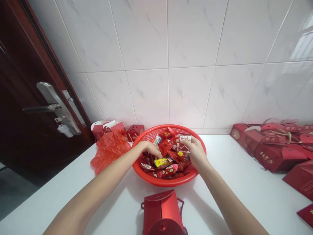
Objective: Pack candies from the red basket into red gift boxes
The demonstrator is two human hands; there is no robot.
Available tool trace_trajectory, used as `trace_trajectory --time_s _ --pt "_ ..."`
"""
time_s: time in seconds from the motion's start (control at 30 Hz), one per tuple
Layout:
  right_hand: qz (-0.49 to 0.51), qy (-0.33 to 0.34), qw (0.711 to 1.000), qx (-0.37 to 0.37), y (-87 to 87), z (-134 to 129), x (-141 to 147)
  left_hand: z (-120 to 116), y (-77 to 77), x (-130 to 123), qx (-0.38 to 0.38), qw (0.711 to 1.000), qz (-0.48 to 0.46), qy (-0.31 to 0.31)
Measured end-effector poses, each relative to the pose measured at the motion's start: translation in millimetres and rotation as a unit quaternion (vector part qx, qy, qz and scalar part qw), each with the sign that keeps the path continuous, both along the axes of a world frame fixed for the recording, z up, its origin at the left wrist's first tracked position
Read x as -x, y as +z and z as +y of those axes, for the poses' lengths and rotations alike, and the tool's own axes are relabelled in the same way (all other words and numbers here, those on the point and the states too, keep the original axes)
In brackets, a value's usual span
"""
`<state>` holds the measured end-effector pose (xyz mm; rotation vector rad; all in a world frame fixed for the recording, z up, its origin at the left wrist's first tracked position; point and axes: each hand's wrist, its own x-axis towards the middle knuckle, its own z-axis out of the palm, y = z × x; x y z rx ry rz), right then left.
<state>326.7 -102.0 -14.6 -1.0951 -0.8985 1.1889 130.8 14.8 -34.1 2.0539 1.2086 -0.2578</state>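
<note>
A red plastic basket [168,183] full of wrapped candies [168,169] stands on the white table. My left hand [151,148] reaches down among the candies, its fingertips partly buried beside a yellow-wrapped candy [161,162]; whether it grips one cannot be seen. Over the basket's right side, my right hand [195,150] pinches a white and red candy packet [185,139] between thumb and fingers. In front of the basket lies a red gift box [162,209] with a cord handle, its top flaps folded in.
Many red gift boxes [271,153] are stacked at the right. A crumpled red plastic bag [110,148] and small red boxes [135,131] sit at the left, near a dark door with a metal handle [52,106]. A tiled wall [190,98] backs the white table [117,202].
</note>
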Motion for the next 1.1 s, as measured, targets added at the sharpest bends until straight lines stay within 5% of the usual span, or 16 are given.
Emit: trace_trajectory --time_s 0.73,1.1 --pt "0.001 0.001 1.0 -0.004 -1.4 1.4 -0.2 8.0 -1.3 5.9 0.176 0.978 0.098 -0.062" --pt "-0.008 0.004 1.0 0.006 -2.7 1.0 -0.6 2.5 9.1 6.4 0.176 0.978 0.078 -0.085"
